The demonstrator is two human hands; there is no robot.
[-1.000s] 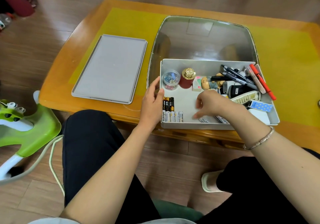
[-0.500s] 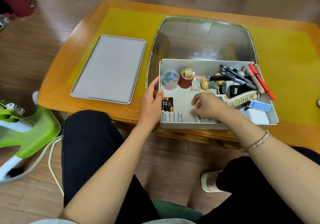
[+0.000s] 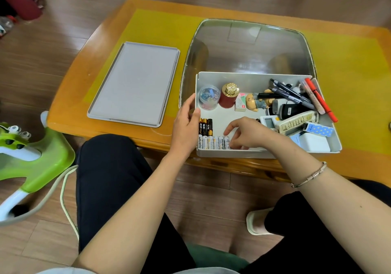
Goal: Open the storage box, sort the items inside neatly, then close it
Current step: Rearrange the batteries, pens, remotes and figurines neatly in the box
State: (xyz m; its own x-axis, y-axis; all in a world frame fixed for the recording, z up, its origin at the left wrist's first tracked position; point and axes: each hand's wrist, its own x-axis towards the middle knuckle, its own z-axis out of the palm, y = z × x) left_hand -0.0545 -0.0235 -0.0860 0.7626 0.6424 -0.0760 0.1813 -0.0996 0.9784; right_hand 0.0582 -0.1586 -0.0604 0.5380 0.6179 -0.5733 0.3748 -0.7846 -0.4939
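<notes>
Brown wood-plank floor; orange-lacquered wooden coffee table with yellow top panel and glass inset. Green-and-white plastic appliance at left, pale cord trailing over floor. Soft, even light

"Heybright" printed lengthwise on white batteries in box's front row; other labels illegible.

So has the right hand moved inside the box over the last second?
Yes. The right hand has slid left along the storage box's near wall, toward the row of white batteries in its left corner, its fingertips now at the row's end.
</notes>
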